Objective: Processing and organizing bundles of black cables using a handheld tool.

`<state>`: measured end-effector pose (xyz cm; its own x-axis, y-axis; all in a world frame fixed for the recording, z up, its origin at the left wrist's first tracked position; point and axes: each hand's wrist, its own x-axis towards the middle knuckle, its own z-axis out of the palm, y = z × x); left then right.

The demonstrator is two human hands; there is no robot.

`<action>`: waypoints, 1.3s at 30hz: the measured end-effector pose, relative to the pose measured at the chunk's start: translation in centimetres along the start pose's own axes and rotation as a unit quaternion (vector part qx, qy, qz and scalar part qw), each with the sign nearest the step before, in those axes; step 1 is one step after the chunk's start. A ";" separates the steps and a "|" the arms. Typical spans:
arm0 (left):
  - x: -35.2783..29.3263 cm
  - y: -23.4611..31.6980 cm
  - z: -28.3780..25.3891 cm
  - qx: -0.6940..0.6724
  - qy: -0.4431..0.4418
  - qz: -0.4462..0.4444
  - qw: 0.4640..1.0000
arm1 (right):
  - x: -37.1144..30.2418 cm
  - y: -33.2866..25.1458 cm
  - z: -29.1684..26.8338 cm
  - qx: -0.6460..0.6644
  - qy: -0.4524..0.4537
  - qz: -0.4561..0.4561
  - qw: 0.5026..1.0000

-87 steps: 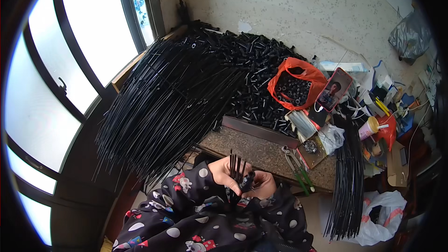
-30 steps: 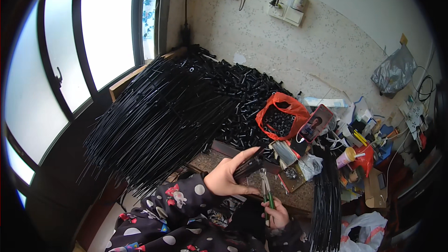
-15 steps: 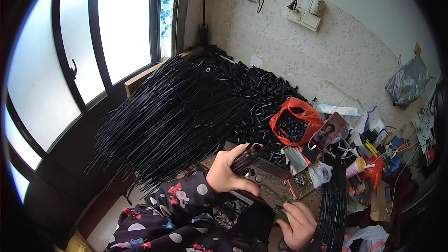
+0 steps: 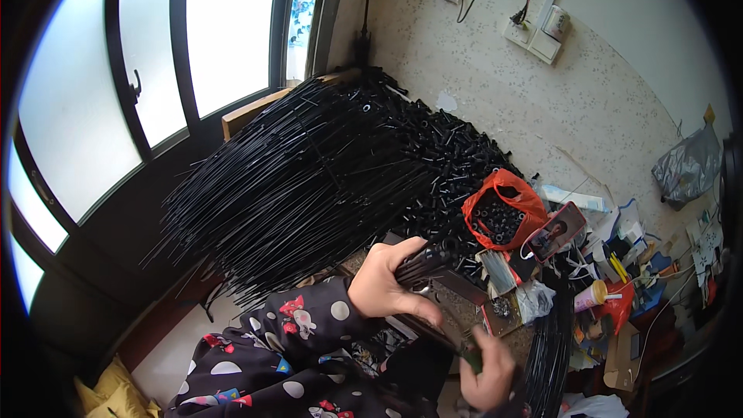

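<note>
Since half a second ago: the right hand (image 4: pixel 487 375), loosely opened then, has curled in round the pliers (image 4: pixel 470 356); left hand (image 4: pixel 379 282) keeps its hold. Whole view has shifted too, so the white plastic bag (image 4: pixel 592 405) is now mostly cut off at the bottom edge, and more of the yellow fabric item (image 4: pixel 116 391) shows lower left.

Left: bundle of black parts (image 4: pixel 426 263) caught in the fork of the hand, index finger above, thumb stretched out below. Ends bunch together, dark on dark; can't count them or tell rods from tubes. Bundle sits in front of the dark brown bar (image 4: pixel 458 286), over the near edge of the speckled tabletop (image 4: pixel 523 338).

Right: fingers and thumb wrapped about the green handles, motion-blurred; how hard they press, can't tell. Pliers' head is smeared, near the bundle; contact unclear.

Behind: long black rods (image 4: pixel 294 193) heaped on the left, short black tubes (image 4: pixel 457 162) beside them, individual pieces merging. Orange-red bag (image 4: pixel 526 193) holds small black rings (image 4: pixel 499 220); phone (image 4: pixel 556 231) leans just beside it, bottom partly covered. Second rod bunch (image 4: pixel 548 352) runs off the lower edge, right of the right hand.
</note>
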<state>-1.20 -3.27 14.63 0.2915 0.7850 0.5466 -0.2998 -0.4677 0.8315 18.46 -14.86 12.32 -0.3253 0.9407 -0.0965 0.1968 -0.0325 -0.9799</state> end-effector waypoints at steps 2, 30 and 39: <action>0.0 0.2 -0.2 -0.021 -0.033 0.005 0.999 | -0.4 0.1 0.1 0.158 -0.087 0.048 0.982; 0.9 0.2 -1.1 -0.028 -0.097 0.019 0.995 | 1.0 2.2 1.6 -0.039 -0.049 -0.027 0.998; 0.7 1.2 -0.4 0.036 -0.088 -0.039 0.995 | 1.2 0.1 -0.7 0.246 -0.163 0.093 0.951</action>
<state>-1.77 -3.13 15.98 0.4674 0.7398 0.4840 -0.2065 -0.4409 0.8735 18.76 -13.45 12.21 -0.6130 0.7505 -0.2469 -0.1515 -0.4183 -0.8956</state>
